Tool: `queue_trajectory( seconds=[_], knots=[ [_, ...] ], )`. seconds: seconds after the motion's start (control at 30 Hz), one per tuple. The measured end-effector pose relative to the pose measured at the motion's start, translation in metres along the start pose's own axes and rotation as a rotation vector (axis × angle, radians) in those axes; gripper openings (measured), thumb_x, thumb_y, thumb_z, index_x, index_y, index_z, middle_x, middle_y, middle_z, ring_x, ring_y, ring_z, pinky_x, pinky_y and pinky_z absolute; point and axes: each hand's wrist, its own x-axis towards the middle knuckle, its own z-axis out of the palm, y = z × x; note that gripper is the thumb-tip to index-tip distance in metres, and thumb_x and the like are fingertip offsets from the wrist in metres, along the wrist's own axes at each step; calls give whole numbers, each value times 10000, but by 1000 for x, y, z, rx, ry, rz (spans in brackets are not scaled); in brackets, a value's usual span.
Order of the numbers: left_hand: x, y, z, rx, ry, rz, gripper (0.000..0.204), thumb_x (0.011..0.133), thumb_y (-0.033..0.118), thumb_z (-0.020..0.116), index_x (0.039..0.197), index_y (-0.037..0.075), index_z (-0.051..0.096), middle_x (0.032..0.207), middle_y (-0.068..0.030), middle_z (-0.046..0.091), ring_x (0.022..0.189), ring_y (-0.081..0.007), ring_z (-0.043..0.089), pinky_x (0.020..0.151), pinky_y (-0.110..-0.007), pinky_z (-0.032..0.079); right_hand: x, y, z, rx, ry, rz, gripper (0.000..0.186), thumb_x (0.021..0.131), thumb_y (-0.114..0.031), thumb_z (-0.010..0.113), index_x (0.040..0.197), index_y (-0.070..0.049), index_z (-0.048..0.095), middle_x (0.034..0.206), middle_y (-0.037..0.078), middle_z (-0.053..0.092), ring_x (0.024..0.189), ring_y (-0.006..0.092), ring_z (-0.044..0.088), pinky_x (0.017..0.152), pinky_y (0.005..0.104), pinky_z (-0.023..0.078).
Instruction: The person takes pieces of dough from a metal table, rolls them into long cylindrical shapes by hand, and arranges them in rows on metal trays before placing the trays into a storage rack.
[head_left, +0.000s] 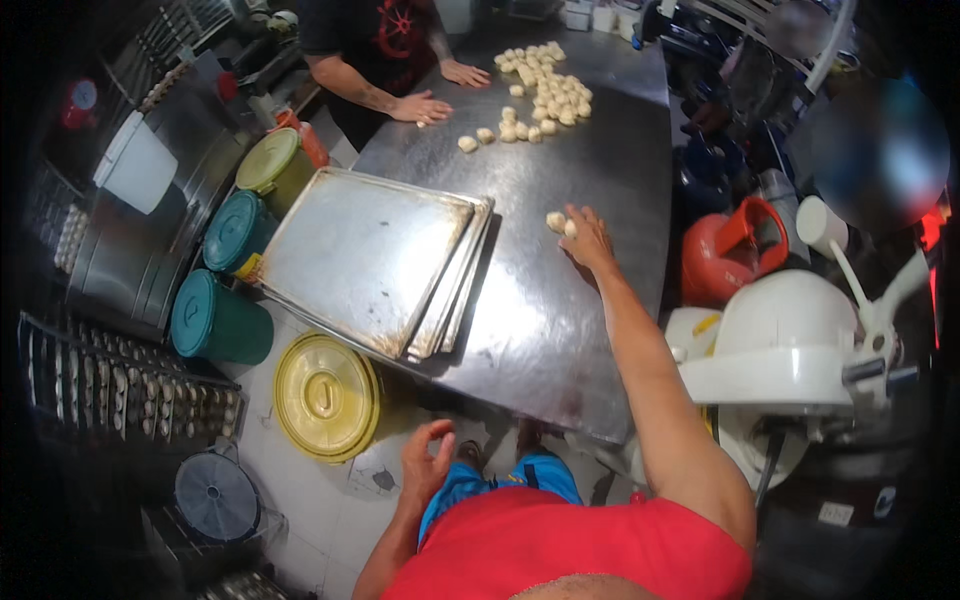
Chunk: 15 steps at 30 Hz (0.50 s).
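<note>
My right hand reaches far out over the metal worktable. Its thumb and fingers are around a small pale dough ball, and a second dough ball lies just left of it. Low beside my body hangs my left hand, off the table's near edge, its fingers loosely bent and apart with nothing in them. Many dough pieces are heaped toward the table's far end, with a few loose ones trailing left.
A stack of worn metal baking trays covers the table's left side. Across from me, a co-worker's hands rest on the tabletop. Lidded bins stand at left. A white machine and an orange gas cylinder flank the right edge.
</note>
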Motion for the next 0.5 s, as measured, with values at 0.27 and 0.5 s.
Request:
queue_trajectory(
  seconds=[0.27,0.5],
  knots=[
    [78,20,76,-111,-179,97,312,950,166,734,1220,17,682,1113,-137,718,1002,-227,701,872,-350,551,-31,-22,-16,539,-156,269,76,876,-73,755,936,-89,712,804,-1,702,702,128,639,656,317,516],
    [180,3,170,-69,-311,77,303,930,139,745,1202,17,688,1121,-152,684,915,-224,680,809,-348,560,-200,-76,-26,390,-82,-22,299,841,-119,702,1133,-54,715,1081,177,694,1117,402,619,975,474,496]
  ],
)
